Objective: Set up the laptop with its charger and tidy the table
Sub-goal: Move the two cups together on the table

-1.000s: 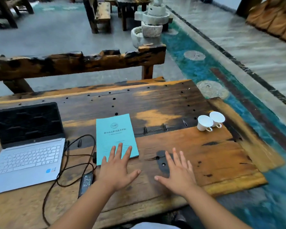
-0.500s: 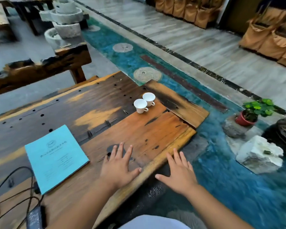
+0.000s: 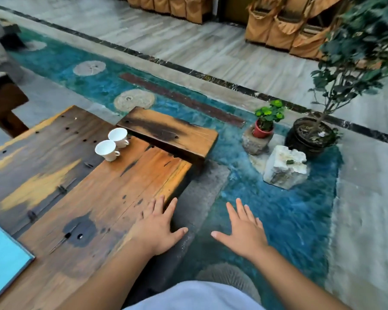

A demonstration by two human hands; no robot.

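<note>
The worn wooden table (image 3: 121, 186) fills the left half of the view. Its right end is in sight. A corner of the turquoise booklet (image 3: 2, 260) shows at the left edge. Two white cups (image 3: 112, 144) stand side by side near the table's far right. My left hand (image 3: 159, 229) hovers flat, fingers spread, over the table's right front corner and holds nothing. My right hand (image 3: 242, 231) is spread the same way past the table's end, above the blue floor. The laptop and charger are out of view.
A lower wooden block (image 3: 173, 133) juts from the table's right end. On the blue floor stand a red-potted plant (image 3: 264, 124) on a stone, a white stone block (image 3: 285, 168) and a large black pot (image 3: 309, 135) with a small tree. A bench end (image 3: 2, 104) sits at left.
The view has swung to the right: laptop, cable and charger left the frame and the booklet slid to the left edge. Both hands stay spread and empty, now at the table's right end.
</note>
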